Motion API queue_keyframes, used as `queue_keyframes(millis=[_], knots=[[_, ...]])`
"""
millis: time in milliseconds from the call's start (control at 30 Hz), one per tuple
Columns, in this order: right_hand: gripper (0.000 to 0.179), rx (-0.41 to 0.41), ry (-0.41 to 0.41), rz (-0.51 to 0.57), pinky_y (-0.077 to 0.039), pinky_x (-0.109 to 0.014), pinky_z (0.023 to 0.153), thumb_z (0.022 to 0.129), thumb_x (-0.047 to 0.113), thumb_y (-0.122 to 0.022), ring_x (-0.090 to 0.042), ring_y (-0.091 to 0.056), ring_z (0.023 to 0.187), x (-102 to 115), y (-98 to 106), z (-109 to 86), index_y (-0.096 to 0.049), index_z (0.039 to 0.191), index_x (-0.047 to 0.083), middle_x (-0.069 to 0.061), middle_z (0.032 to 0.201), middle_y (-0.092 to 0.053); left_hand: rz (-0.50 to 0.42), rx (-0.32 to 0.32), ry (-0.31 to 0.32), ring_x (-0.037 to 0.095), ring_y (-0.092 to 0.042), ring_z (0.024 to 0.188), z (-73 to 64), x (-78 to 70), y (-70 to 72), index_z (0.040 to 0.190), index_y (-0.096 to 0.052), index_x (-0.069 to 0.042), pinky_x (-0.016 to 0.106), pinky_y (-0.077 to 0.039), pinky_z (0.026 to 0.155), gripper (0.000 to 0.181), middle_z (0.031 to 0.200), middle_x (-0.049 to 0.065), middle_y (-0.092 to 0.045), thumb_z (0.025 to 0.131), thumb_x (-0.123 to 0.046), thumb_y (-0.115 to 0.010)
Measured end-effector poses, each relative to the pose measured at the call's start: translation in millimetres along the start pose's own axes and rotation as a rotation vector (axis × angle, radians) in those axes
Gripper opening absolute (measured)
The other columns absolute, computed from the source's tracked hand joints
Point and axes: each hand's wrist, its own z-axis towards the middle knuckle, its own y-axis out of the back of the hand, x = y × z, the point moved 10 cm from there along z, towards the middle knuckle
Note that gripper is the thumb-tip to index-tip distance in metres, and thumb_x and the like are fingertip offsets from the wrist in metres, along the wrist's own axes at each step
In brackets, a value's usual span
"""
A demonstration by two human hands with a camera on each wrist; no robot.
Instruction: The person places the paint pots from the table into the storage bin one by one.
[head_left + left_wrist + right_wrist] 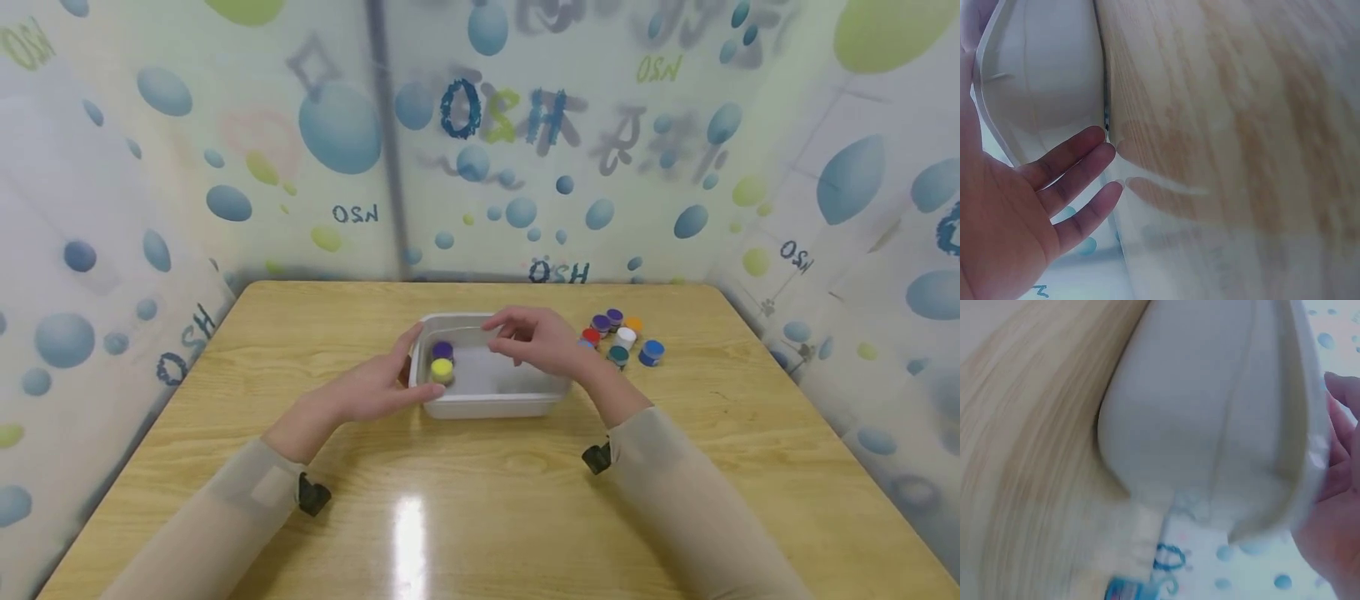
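Bin (487,408) on table (465,508), mouth up, long axis left-right, head view alone showing two jars (442,374) in its left end, my left hand (372,386) straight-fingered at that end, right hand (546,342) loose, empty, above its right half

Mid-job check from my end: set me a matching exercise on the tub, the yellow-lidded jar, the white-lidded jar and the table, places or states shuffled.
1. tub
2. yellow-lidded jar
3. white-lidded jar
4. table

A. outside the tub, to its right
B. underneath the tub
C. white and open-topped
D. inside the tub

Pairs: 1-C, 2-D, 3-A, 4-B
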Motion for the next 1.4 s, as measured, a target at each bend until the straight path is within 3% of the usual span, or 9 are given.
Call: queue_keyframes(millis=[133,367,533,767,1033,1400], knots=[[0.030,-0.064,-0.047,0.012,-0.059,-0.043,0.075,0.105,0.027,-0.077,-0.046,-0.067,0.086,-12,25,-24.6,-0.075,0.133,0.017,-0.018,0.109,-0.076,-0.007,0.001,0.002,0.022,-0.068,0.116,-1.3,1.0,-1.2,0.177,0.006,-0.015,0.050,-0.055,0.107,0.118,0.133,0.015,-0.070,0.101,-0.069,-0.067],[0.030,-0.171,-0.081,0.012,-0.058,-0.032,0.070,0.105,0.024,-0.076,-0.031,-0.067,0.079,-43,65,-69.4,-0.074,0.132,0.010,-0.013,0.101,-0.075,-0.012,0.012,0.007,0.023,-0.067,0.119,1.4,0.1,-5.4,0.177,0.006,-0.015,0.051,-0.053,0.109,0.120,0.135,0.015,-0.069,0.100,-0.072,-0.066],[0.029,-0.212,-0.102,0.006,-0.058,-0.032,0.068,0.106,0.021,-0.075,-0.024,-0.066,0.075,-63,85,-103.8,-0.073,0.130,0.004,-0.006,0.098,-0.075,-0.009,0.019,0.007,0.022,-0.066,0.119,4.3,-2.3,-8.6,0.177,0.006,-0.016,0.051,-0.053,0.110,0.121,0.138,0.015,-0.068,0.099,-0.074,-0.066],[0.032,-0.215,-0.193,-0.081,-0.058,-0.036,0.070,0.109,0.024,-0.072,-0.030,-0.066,0.075,-94,108,-142.6,-0.071,0.135,0.007,-0.006,0.098,-0.075,-0.010,0.015,0.012,0.024,-0.065,0.119,4.5,-2.1,-8.5,0.178,0.006,-0.018,0.053,-0.052,0.111,0.119,0.139,0.017,-0.067,0.100,-0.073,-0.066],[0.038,-0.221,-0.272,-0.134,-0.057,-0.036,0.072,0.111,0.031,-0.069,-0.029,-0.067,0.079,-121,127,-163.0,-0.069,0.139,0.005,-0.018,0.116,-0.078,-0.006,0.008,0.027,0.023,-0.065,0.117,-2.5,3.5,-1.6,0.177,0.007,-0.016,0.050,-0.052,0.107,0.119,0.137,0.017,-0.067,0.101,-0.071,-0.066],[0.048,-0.271,-0.378,-0.188,-0.055,-0.034,0.069,0.111,0.040,-0.067,-0.024,-0.065,0.080,-151,156,-182.1,-0.065,0.145,0.006,-0.019,0.121,-0.075,-0.012,0.007,0.002,0.022,-0.064,0.117,0.2,2.7,-1.0,0.177,0.007,-0.016,0.048,-0.053,0.106,0.119,0.133,0.013,-0.068,0.101,-0.071,-0.066]])
